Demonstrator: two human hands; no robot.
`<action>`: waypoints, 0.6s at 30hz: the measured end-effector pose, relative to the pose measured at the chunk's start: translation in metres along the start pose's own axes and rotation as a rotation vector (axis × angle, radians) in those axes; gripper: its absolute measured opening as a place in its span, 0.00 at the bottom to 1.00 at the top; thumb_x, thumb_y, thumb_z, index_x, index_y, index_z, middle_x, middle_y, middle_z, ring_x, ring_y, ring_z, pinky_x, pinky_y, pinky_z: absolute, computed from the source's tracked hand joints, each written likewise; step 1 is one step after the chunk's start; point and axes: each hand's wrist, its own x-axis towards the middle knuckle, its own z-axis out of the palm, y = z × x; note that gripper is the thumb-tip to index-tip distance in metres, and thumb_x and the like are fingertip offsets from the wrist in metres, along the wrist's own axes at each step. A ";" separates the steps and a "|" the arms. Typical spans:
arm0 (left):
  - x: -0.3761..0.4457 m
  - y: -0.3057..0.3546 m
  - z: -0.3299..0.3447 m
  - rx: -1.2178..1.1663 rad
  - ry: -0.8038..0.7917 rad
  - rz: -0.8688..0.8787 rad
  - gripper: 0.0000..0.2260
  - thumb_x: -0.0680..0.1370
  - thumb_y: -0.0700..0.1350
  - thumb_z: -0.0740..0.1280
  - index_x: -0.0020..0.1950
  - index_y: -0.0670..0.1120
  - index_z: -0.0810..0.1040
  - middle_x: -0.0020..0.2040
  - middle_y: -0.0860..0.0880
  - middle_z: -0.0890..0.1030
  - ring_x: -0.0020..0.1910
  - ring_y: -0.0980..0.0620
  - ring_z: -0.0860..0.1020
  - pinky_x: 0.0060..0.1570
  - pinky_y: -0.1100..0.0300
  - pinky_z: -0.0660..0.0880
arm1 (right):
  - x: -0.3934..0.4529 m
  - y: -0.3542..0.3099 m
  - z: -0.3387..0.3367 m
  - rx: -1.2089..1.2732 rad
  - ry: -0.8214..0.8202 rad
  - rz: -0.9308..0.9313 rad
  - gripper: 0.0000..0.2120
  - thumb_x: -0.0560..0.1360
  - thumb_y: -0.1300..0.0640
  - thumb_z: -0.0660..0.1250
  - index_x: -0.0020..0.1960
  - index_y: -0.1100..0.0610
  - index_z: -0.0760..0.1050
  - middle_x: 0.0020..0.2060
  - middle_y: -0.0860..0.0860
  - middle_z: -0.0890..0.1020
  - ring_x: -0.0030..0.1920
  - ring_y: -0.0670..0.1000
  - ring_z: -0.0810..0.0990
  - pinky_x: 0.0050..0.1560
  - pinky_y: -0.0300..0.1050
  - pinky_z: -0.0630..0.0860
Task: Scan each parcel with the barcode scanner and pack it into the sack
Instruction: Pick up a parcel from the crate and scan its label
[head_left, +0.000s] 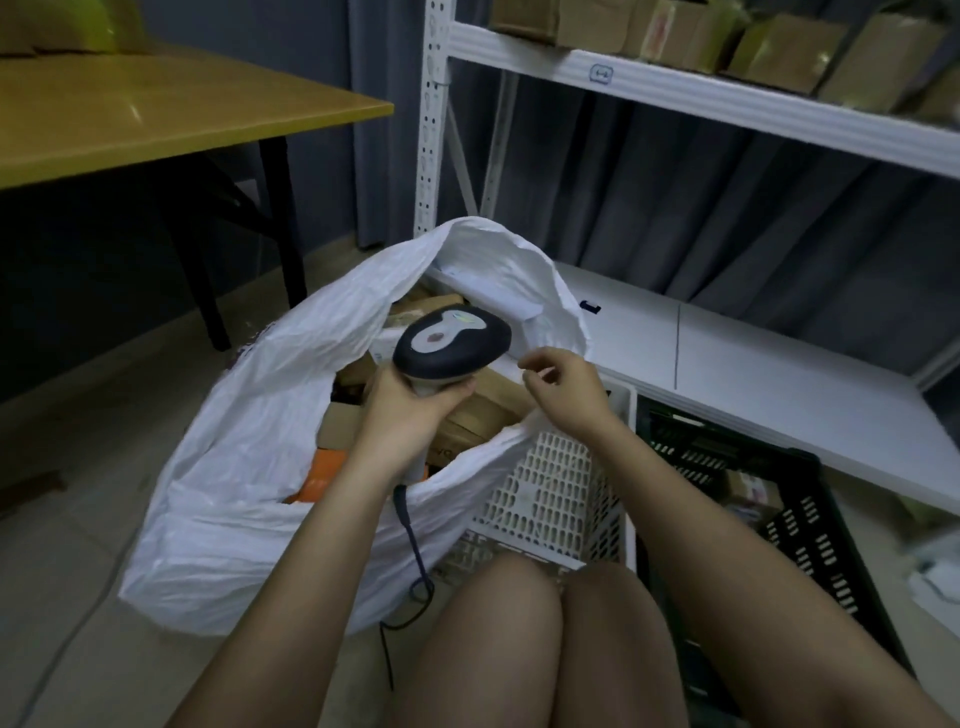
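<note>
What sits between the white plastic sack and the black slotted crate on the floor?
A white perforated plastic crate stands between the white plastic sack and the black slotted crate, with the sack's rim draped against it, in the head view.

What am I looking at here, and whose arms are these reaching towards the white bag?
There is no machine: a camera worn on a person's head looks down at their own bare arms. The left hand grips a grey and dark handheld barcode scanner over a big crinkled white plastic sack holding brown cardboard parcels. The right hand has its fingers curled at the sack's rim. Beside the sack stand a white perforated plastic crate and a black one.
</note>
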 end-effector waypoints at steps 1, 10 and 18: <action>-0.001 0.000 0.009 0.001 -0.020 0.001 0.20 0.72 0.40 0.74 0.62 0.48 0.75 0.55 0.56 0.79 0.57 0.56 0.76 0.54 0.64 0.72 | -0.004 0.005 -0.006 0.015 0.024 0.004 0.08 0.78 0.59 0.64 0.53 0.51 0.80 0.50 0.47 0.81 0.44 0.44 0.77 0.45 0.41 0.75; -0.003 -0.007 0.097 0.000 -0.213 -0.009 0.18 0.72 0.38 0.74 0.55 0.55 0.74 0.49 0.60 0.78 0.51 0.58 0.78 0.51 0.66 0.76 | -0.031 0.087 -0.059 0.175 0.188 0.202 0.08 0.79 0.60 0.63 0.54 0.53 0.79 0.48 0.52 0.81 0.41 0.49 0.78 0.37 0.40 0.76; 0.002 -0.015 0.172 0.015 -0.349 0.003 0.20 0.71 0.35 0.74 0.62 0.43 0.76 0.49 0.52 0.81 0.45 0.60 0.79 0.42 0.74 0.75 | -0.052 0.154 -0.097 0.146 0.212 0.325 0.08 0.79 0.62 0.63 0.55 0.56 0.78 0.48 0.51 0.79 0.45 0.47 0.76 0.38 0.32 0.70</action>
